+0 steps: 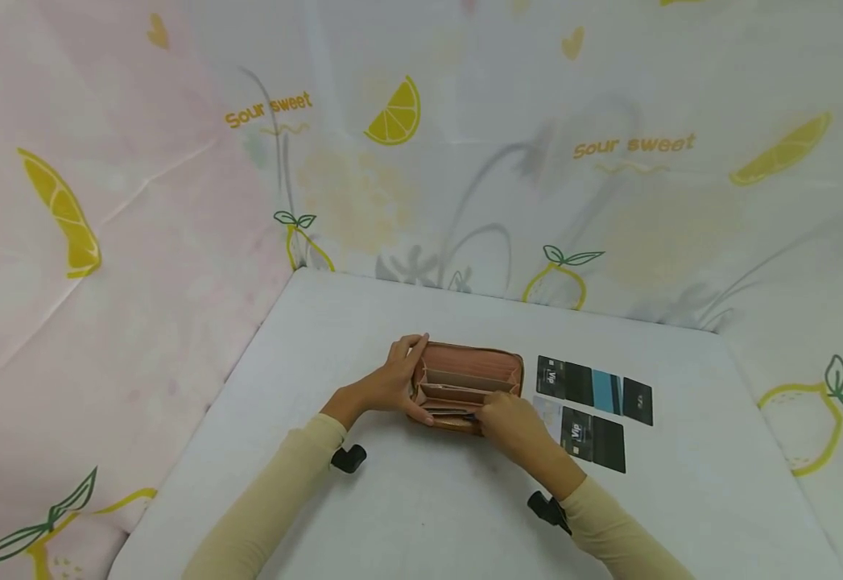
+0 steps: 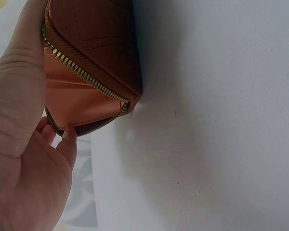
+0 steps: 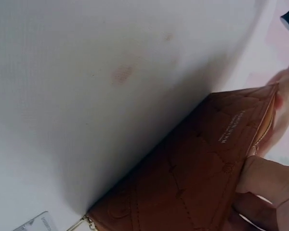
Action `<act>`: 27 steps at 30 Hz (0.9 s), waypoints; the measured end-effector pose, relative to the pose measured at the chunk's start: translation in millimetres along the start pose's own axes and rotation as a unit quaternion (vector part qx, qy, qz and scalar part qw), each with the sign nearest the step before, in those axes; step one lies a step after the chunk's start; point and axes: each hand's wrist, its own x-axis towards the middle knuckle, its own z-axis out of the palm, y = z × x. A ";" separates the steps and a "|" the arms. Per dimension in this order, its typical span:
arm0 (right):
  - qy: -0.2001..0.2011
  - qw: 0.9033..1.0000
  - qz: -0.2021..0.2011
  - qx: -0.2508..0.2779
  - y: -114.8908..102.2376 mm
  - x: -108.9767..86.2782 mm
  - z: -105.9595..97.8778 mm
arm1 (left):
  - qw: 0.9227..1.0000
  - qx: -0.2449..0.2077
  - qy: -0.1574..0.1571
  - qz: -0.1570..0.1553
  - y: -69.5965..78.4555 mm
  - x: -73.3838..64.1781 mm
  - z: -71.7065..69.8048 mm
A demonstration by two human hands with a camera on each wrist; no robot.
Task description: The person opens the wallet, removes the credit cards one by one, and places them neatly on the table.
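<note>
A brown zip wallet stands unzipped on the table, its inner compartments facing up. My left hand grips its left end, thumb at the near side and fingers at the far side. In the left wrist view, the fingers of that hand hold the rim beside the brass zip. My right hand reaches into the near right part of the wallet, fingers bent, beside a thin dark edge that looks like a card. The right wrist view shows the wallet's quilted outside; the right fingertips are hidden behind its rim.
Right of the wallet lie two rows of cards: black ones, a blue one and, in the nearer row, a pale one partly behind the right hand. A lemon-print cloth hangs behind the white table.
</note>
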 end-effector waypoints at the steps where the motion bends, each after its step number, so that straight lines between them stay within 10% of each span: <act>1: 0.005 1.000 -0.007 -0.001 0.5 -1.0 -0.4 | 1.000 -0.001 -0.001 0.000 -0.6 0.2 0.1; 10: 0.141 0.985 -0.050 0.091 8.2 -10.5 -33.7 | 1.000 -0.006 -0.010 0.000 -1.4 0.0 -1.2; 16: 0.161 0.976 -0.023 0.146 20.9 -18.4 -41.9 | 1.000 -0.007 -0.012 0.002 0.8 -0.3 -2.6; 27: 0.138 0.923 0.231 0.276 79.6 -66.4 -62.6 | 1.000 -0.006 -0.006 -0.003 1.3 0.5 -2.5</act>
